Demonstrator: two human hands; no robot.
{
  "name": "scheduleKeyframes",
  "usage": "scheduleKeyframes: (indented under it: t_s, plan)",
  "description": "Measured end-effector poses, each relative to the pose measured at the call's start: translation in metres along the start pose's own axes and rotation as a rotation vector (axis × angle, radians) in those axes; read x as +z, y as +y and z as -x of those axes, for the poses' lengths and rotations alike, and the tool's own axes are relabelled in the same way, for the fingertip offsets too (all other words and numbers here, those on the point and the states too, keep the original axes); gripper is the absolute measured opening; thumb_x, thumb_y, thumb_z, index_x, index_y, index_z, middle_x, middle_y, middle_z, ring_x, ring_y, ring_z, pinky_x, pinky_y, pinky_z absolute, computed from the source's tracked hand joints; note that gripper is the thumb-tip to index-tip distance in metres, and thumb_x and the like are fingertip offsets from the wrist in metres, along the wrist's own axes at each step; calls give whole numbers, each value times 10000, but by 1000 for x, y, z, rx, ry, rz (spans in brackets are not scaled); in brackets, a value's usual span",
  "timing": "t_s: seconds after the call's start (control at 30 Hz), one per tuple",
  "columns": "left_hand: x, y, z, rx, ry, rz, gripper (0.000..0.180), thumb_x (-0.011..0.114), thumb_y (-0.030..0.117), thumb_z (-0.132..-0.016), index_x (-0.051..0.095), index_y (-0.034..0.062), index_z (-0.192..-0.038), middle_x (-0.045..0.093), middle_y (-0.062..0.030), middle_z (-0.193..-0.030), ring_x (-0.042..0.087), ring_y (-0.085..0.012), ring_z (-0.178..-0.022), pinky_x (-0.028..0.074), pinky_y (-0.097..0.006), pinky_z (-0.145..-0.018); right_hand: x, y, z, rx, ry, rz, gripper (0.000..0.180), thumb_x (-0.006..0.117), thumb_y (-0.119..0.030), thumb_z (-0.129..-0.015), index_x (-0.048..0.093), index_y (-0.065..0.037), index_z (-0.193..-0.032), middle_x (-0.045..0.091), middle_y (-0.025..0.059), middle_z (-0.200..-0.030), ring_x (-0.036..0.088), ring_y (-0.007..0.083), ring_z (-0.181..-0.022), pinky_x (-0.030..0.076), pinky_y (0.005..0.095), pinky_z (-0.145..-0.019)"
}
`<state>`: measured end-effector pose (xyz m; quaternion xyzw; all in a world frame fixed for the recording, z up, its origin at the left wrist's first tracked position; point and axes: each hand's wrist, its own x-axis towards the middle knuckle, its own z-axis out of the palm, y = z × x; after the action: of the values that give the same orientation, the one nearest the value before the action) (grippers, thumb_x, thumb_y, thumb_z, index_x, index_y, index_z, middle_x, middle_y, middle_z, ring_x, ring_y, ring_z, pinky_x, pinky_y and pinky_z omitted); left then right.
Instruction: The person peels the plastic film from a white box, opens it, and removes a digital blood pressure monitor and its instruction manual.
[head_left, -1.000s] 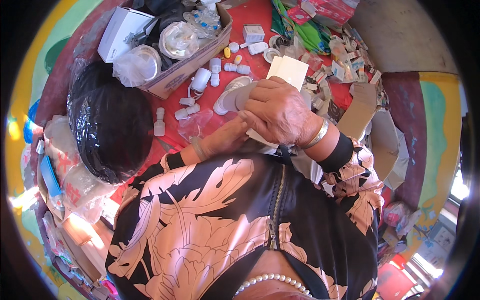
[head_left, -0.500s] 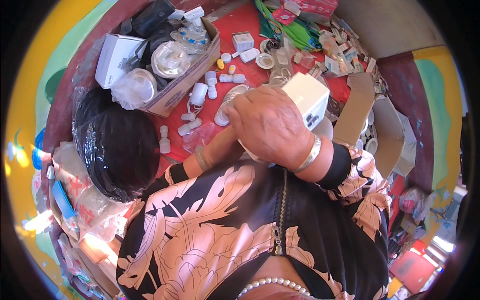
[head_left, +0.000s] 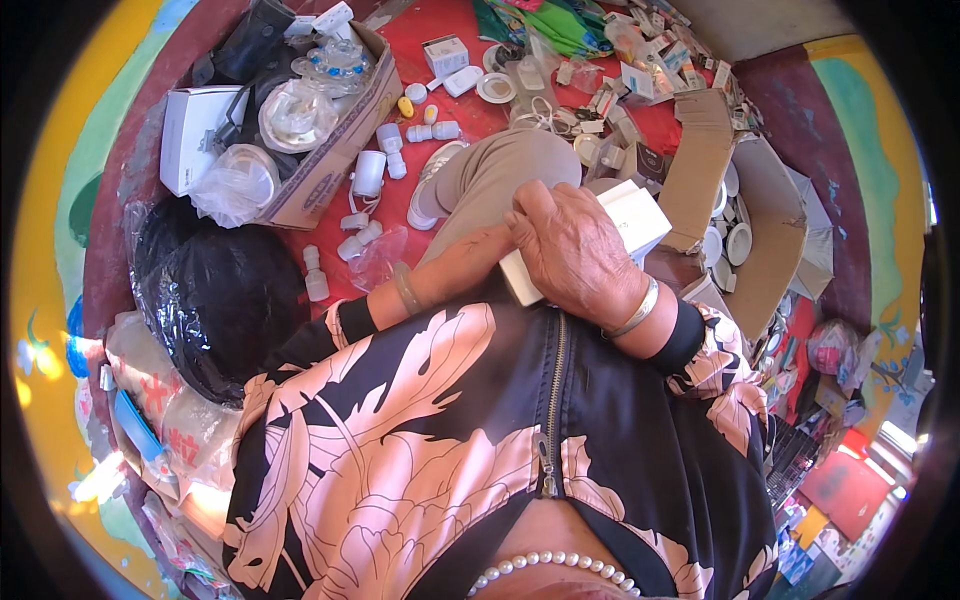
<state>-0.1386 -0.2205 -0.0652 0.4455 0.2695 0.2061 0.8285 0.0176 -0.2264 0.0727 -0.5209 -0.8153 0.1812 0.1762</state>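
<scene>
Just below the printed carton (head_left: 325, 165), nearer the person, a bulging black plastic bag (head_left: 215, 295) sits on the left. On the carton's right side, white plastic fittings (head_left: 390, 150) lie loose on the red sheet (head_left: 475, 50); a sleeve brushing past could set the round ones rolling. Farther right of the carton and nearer the person, the left hand (head_left: 478, 250) reaches across with its fingertips tucked beneath the other hand, so I cannot tell whether they pinch anything or merely rest there. The white box (head_left: 640, 222) is right of the carton and lower than it, by the person's lap; a pale end shows on the near side too, and whether that belongs to the same piece is hidden. The right hand (head_left: 580, 245) lies over its middle, fingers curled down and seemingly clasping it, their tips out of sight. Squeezing hard there might crush the card, while a loosened hold on the tilted box could spill anything inside. Farthest right of the carton stands an open cardboard box (head_left: 705, 150) with white discs (head_left: 738, 243) in it; a swinging right elbow might knock its flaps.
</scene>
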Motion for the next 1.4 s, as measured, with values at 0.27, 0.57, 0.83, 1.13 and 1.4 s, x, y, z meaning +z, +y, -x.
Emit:
scheduleKeyframes:
  t_s: [0.27,0.57,0.83,1.13,1.4]
  plan:
    - [-9,-8,0,67,-50,-118,394,364,304,-1023,579,-9,-1127,615,-104,-1077,556,-158,-1018,421,-304,-940,-1,10,5,-122,-52,14,207,558,-207,-895,565,-24,-799,579,158,-742,564,355,-778,417,441,-761]
    - [0,4,3,113,-46,-42,328,388,223,-1000,592,-15,-1097,617,-89,-1080,549,-146,-1019,422,-295,-937,2,12,10,-103,-60,-62,224,547,-205,-895,594,-26,-769,580,164,-763,563,350,-776,431,439,-751]
    - [-3,10,-2,109,-134,2,391,420,279,-999,496,15,-1277,563,-109,-1231,529,-180,-1122,406,-305,-983,-12,12,14,-197,71,73,129,581,-176,-842,598,-48,-835,586,144,-881,562,332,-817,433,434,-758]
    - [21,55,-3,-23,-200,383,778,576,415,-871,285,-10,-1454,437,-151,-1411,491,-220,-1251,390,-331,-1041,-23,87,60,598,202,-732,583,650,-415,-892,545,33,-1250,642,129,-1009,588,164,-945,468,291,-839]
    - [10,78,-50,-289,-204,403,630,541,432,-896,414,36,-1369,590,-151,-1218,639,-226,-1030,533,-338,-871,-42,39,29,419,192,-298,534,634,-393,-819,566,-65,-1235,652,187,-1068,657,315,-931,499,370,-821]
